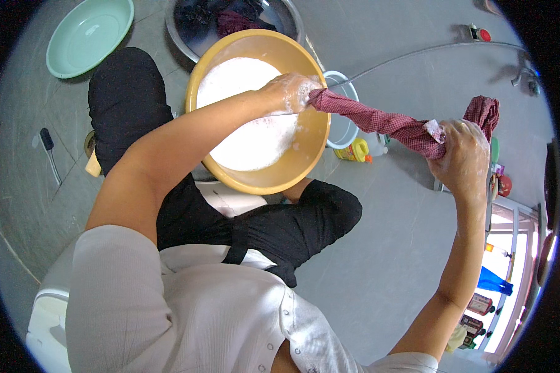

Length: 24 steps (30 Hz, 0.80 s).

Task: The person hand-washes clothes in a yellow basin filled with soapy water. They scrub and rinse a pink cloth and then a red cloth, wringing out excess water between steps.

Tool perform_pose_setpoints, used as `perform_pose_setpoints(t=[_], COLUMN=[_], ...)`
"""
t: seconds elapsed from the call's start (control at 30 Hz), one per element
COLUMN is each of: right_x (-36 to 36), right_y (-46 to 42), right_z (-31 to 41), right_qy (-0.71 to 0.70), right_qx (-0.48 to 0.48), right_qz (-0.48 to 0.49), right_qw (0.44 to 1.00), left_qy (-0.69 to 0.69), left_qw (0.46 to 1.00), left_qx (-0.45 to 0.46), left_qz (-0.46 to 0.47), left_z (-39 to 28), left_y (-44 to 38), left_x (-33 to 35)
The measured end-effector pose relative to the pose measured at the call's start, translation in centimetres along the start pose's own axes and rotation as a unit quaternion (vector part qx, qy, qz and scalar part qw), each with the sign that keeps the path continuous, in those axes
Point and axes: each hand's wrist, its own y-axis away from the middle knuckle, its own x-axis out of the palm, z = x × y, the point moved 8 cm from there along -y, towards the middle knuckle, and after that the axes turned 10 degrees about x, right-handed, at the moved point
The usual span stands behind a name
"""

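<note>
A red-and-white checked cloth [378, 120], twisted into a rope, stretches between my two hands. My left hand [287, 93], wet with suds, grips one end over the rim of a yellow plastic basin [315, 154]. White foamy water [256, 144] fills the basin's lower part. Off to the right, my right hand [464, 154] clenches the cloth's other end, and a bunched part of it sticks out beyond the fist. Some foam clings to the cloth beside this hand.
Behind the yellow basin, a metal basin [172, 23] holds dark wet clothes. A mint-green basin [91, 37] sits far left, above a brush [50, 151]. A pale blue bucket [347, 126], yellow bottle [352, 151] and hose [429, 50] lie right of the yellow basin.
</note>
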Motion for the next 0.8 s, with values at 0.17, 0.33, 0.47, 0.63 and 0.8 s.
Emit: perform_pose_setpoints(t=[0.17, 0.33, 0.47, 0.63, 0.8], right_x=[-0.1, 0.7, 6.5, 14.8, 15.4], right_y=[-0.1, -0.3, -0.9, -0.8, -4.9], right_z=[0.1, -0.1, 0.2, 6.2, 11.8], right_qy=[0.003, -0.105, -0.549, -0.804, -0.8], right_qx=[-0.008, 0.036, 0.3, 0.308, 0.238], right_qz=[-0.013, -0.083, 0.074, 0.158, 0.149], right_qw=[1.0, 0.99, 0.776, 0.484, 0.53], left_qy=[0.031, 0.022, 0.009, -0.122, -0.191], left_qw=[0.999, 0.998, 0.992, 0.982, 0.979], left_qx=[0.018, -0.023, -0.084, -0.142, -0.06], left_qz=[-0.035, -0.052, -0.092, 0.021, 0.026], left_z=[1.2, 1.0, 1.7, 1.6, 0.4], left_y=[-0.1, -0.1, 0.1, 0.2, 1.1], left_x=[0.9, 0.4, -0.9, -0.6, 0.2])
